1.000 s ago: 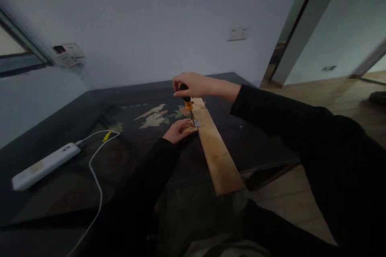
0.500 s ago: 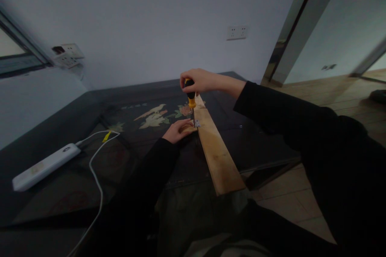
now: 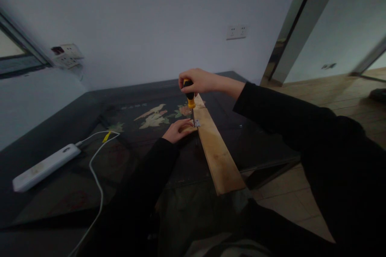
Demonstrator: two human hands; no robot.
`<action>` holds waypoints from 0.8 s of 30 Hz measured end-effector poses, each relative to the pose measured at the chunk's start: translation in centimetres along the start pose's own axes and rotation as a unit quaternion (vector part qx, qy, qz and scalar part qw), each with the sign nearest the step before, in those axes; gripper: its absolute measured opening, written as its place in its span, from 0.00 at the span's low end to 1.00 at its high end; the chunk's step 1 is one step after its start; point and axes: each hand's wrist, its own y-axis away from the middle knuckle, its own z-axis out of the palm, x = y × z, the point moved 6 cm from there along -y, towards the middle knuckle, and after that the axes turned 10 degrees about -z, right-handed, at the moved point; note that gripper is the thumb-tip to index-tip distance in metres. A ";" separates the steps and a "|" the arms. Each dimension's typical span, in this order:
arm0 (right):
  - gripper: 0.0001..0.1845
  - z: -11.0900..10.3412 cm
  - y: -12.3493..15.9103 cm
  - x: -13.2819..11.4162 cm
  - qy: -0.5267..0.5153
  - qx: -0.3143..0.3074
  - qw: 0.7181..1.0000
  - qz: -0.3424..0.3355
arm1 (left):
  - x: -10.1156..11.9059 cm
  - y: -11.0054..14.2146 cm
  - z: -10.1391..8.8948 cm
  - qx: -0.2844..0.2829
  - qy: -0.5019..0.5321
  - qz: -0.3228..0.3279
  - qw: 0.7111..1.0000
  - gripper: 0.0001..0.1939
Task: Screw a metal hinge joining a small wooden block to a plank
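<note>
A long pale wooden plank (image 3: pixel 217 154) lies on a dark table (image 3: pixel 66 184), its near end sticking out over the edge. A small metal hinge (image 3: pixel 197 123) sits at the plank's left edge. My right hand (image 3: pixel 196 80) is closed round the black and yellow handle of a screwdriver (image 3: pixel 190 98), held upright with its tip down at the hinge. My left hand (image 3: pixel 180 130) rests beside the plank, fingers pressed at the hinge and plank edge.
A white power bank (image 3: pixel 44 166) with a white cable (image 3: pixel 97 184) lies at the table's left. The tabletop carries a painted bird and flower inlay (image 3: pixel 154 117). Wall sockets (image 3: pixel 237 32) are behind; a wooden floor (image 3: pixel 331 96) lies to the right.
My right hand and the screwdriver shifted a little right and stood more upright over the hinge a second ago, then stayed nearly still. My left hand has not moved.
</note>
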 end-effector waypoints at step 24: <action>0.18 -2.9 13.7 9.2 -0.228 0.476 0.836 0.153 | 0.2 0.0 0.3 -0.001 -0.016 0.005 1.000 0.26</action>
